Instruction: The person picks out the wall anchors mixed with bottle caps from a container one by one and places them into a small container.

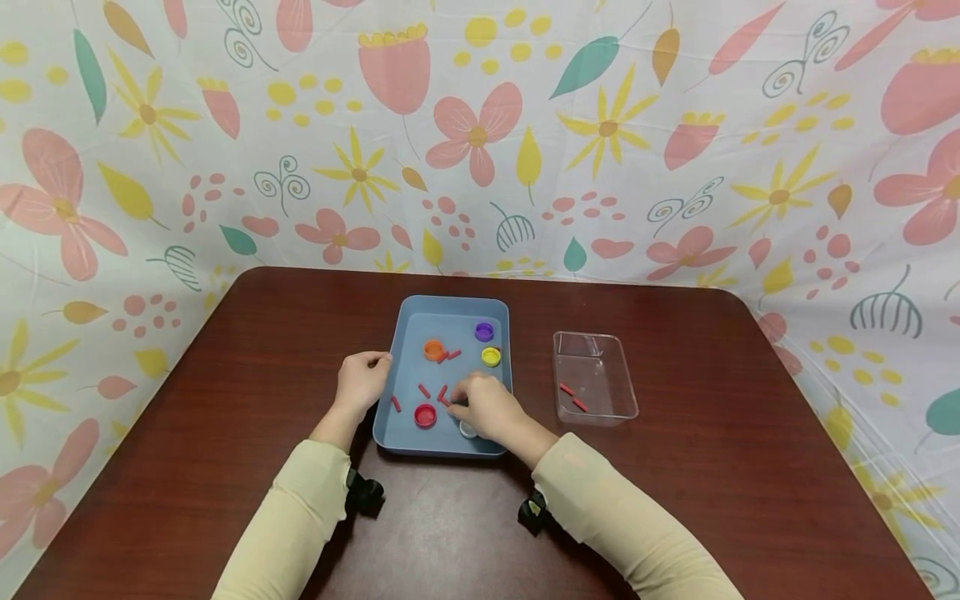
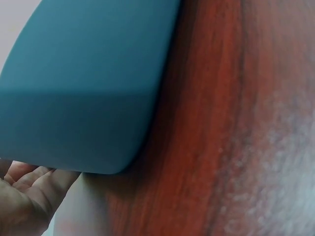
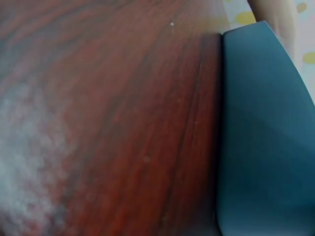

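Observation:
A blue tray (image 1: 442,450) lies on the table with small red sticks and several bottle caps in it. At its left rim my left hand (image 1: 363,380) grips the edge with curled fingers; in the left wrist view that hand (image 2: 29,201) shows beside the tray wall. My right hand (image 1: 487,406) reaches over the tray's near right part, its thumb and fingertips pinching a red stick (image 1: 445,402). Under this hand a white cap (image 1: 467,429) is partly hidden. Just left of it sits a red cap (image 1: 425,416), with another red stick (image 1: 424,390) behind.
Farther back in the tray are an orange cap (image 1: 433,350), a purple cap (image 1: 484,332) and a yellow cap (image 1: 491,357). To the right stands a clear plastic box (image 1: 600,354) holding two red sticks (image 1: 580,405). A flowered cloth (image 1: 480,208) hangs behind the brown table (image 1: 712,433).

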`<state>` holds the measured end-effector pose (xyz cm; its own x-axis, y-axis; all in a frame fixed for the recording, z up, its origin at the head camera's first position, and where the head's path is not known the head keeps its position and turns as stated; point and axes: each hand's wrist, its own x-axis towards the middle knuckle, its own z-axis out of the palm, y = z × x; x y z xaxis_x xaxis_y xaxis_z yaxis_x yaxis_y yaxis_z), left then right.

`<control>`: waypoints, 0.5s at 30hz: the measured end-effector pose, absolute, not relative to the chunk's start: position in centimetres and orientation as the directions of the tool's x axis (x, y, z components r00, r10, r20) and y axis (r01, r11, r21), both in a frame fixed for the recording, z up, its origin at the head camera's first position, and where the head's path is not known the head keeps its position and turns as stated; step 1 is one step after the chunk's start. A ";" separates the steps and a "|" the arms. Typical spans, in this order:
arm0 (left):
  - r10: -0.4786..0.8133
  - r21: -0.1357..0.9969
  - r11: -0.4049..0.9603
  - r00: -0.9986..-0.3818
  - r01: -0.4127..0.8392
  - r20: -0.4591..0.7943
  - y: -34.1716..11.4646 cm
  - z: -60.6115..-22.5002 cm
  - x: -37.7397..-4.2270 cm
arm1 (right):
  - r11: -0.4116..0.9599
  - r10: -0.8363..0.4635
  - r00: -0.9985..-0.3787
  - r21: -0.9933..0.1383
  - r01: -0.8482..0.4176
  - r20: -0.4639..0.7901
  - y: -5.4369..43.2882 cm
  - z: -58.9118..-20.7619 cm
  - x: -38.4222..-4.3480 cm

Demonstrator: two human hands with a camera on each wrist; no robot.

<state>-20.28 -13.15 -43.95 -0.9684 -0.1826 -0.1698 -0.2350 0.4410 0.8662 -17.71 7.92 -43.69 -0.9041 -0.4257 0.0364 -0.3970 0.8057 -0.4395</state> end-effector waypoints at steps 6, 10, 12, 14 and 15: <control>-0.184 0.864 0.444 -0.968 -0.236 -0.170 -13.1 -43.9 -20.2 | 0.808 -0.442 -0.896 -0.415 -0.418 0.041 7.9 -43.7 -17.7; -0.181 0.864 0.443 -0.968 -0.240 -0.176 -13.2 -43.9 -20.2 | 0.824 -0.424 -0.905 -0.402 -0.400 0.032 7.8 -43.7 -17.6; -0.182 0.864 0.442 -0.968 -0.239 -0.175 -13.2 -43.9 -20.2 | 0.831 -0.414 -0.910 -0.396 -0.391 0.028 7.8 -43.7 -17.6; -0.183 0.865 0.442 -0.968 -0.239 -0.174 -13.2 -43.9 -20.2 | 0.835 -0.407 -0.913 -0.398 -0.379 0.016 7.7 -43.6 -17.6; -0.184 0.865 0.442 -0.967 -0.239 -0.174 -13.2 -44.0 -20.2 | 0.836 -0.407 -0.913 -0.398 -0.377 0.011 7.7 -43.6 -17.5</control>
